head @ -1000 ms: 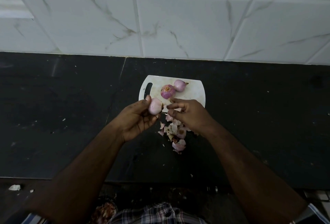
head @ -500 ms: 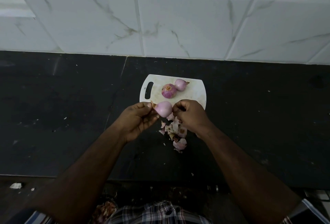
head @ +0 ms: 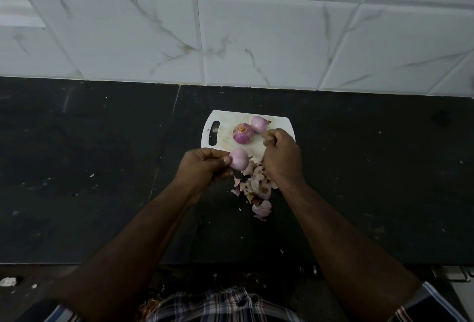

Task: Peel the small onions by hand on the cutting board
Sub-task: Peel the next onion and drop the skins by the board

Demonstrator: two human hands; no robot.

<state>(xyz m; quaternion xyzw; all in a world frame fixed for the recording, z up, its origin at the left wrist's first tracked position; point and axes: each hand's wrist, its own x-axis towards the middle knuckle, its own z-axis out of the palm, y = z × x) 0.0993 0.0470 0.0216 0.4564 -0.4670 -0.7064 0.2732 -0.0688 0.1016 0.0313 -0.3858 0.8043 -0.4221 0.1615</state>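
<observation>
A pale onion (head: 239,159) is pinched in the left hand (head: 205,166) near the cutting board (head: 278,123); the right hand (head: 282,156) is curled, contents unclear; the onion could be dropped if squeezed.

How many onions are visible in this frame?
3: one held in the left hand, pale onion; two on the cutting board, darker onion and far onion. The right hand may hide more.

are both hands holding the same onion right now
No, only the left hand holds the pale onion; the right hand is apart from it, over the cutting board.
</observation>
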